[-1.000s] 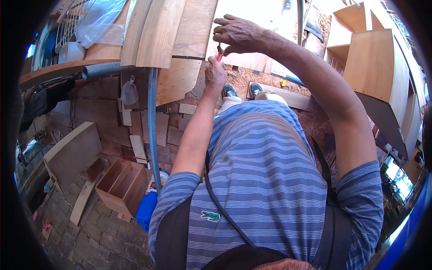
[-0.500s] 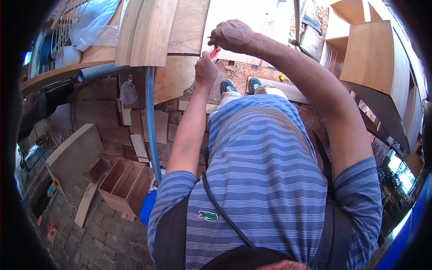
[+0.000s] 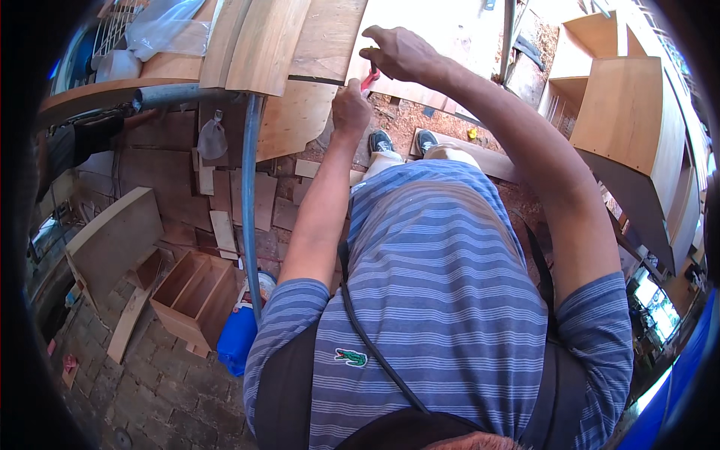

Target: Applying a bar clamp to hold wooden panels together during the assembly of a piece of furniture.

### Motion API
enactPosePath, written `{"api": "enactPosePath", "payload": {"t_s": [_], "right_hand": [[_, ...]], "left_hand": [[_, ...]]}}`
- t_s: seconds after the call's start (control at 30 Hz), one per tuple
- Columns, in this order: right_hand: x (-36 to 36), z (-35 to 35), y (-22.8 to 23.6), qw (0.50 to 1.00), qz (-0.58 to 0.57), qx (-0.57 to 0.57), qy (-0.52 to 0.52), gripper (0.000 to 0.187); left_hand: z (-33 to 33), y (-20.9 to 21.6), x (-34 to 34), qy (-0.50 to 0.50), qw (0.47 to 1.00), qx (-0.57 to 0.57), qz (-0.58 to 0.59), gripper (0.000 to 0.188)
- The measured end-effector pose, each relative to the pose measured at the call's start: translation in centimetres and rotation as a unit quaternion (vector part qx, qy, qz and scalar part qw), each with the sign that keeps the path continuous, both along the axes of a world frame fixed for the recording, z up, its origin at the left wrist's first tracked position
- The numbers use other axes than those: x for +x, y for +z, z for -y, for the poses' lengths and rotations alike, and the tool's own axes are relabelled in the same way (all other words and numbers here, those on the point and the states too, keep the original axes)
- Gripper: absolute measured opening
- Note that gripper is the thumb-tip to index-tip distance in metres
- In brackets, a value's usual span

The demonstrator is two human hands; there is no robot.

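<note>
My left hand (image 3: pixel 350 110) is closed round a small red object (image 3: pixel 370 79) whose top end sticks out above the fist. A dark part shows at that end; its exact kind is too small to tell. Just above it and to the right, my right hand (image 3: pixel 405 56) has thumb and forefinger apart, with nothing visible between them. Its other fingers are partly hidden. Both hands are above the near edge of a pale wooden panel (image 3: pixel 442 56). Left of them lie several long wooden boards (image 3: pixel 266 45).
A blue-grey metal pole (image 3: pixel 250 195) stands left of my left arm. An open wooden box with dividers (image 3: pixel 196 296) and a blue container (image 3: pixel 238 341) are on the brick floor. Wooden cabinets (image 3: pixel 615 105) stand at the right. Wood shavings (image 3: pixel 401 124) lie round my shoes.
My right hand has shifted right, and its pinched thumb and forefinger have parted. My left hand, still holding the red object, has moved slightly right. The view has turned a little.
</note>
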State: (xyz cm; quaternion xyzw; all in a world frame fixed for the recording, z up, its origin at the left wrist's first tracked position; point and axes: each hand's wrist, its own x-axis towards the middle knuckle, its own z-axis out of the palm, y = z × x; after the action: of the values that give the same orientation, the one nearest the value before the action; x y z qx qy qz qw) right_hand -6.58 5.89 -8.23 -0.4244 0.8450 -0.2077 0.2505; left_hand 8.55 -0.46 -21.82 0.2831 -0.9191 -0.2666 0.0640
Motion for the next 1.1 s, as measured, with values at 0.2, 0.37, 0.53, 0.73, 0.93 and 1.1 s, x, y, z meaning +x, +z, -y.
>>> {"api": "enactPosePath", "payload": {"t_s": [0.2, 0.37, 0.53, 0.73, 0.93, 1.1], "right_hand": [[-0.7, -0.9, 1.1, 0.898, -0.294, -0.02, 0.326, 0.018], [0.1, -0.5, 1.8, 0.868, -0.301, -0.032, 0.393, 0.02], [0.6, 0.8, 1.8, 0.874, -0.301, 0.026, 0.381, 0.025], [1.1, 1.9, 0.1, 0.985, -0.144, -0.005, 0.091, 0.018], [-1.1, 1.6, -0.3, 0.982, 0.174, 0.035, -0.068, 0.029], [-2.0, 0.0, -0.8, 0.996, -0.064, -0.022, 0.063, 0.031]], "left_hand": [[0.1, 0.1, -0.2, 0.0, 1.0, 0.019, 0.015, 0.013], [0.4, -0.1, 0.0, -0.007, 0.999, 0.021, 0.023, 0.014], [0.4, 0.0, -0.2, -0.007, 1.0, 0.016, 0.023, 0.011], [0.7, -0.3, 0.0, -0.021, 0.999, 0.004, 0.034, 0.008], [0.8, -0.8, 0.3, -0.025, 1.0, -0.005, 0.004, 0.007], [1.0, -0.7, -0.1, -0.036, 0.999, -0.011, 0.015, 0.008]]}}
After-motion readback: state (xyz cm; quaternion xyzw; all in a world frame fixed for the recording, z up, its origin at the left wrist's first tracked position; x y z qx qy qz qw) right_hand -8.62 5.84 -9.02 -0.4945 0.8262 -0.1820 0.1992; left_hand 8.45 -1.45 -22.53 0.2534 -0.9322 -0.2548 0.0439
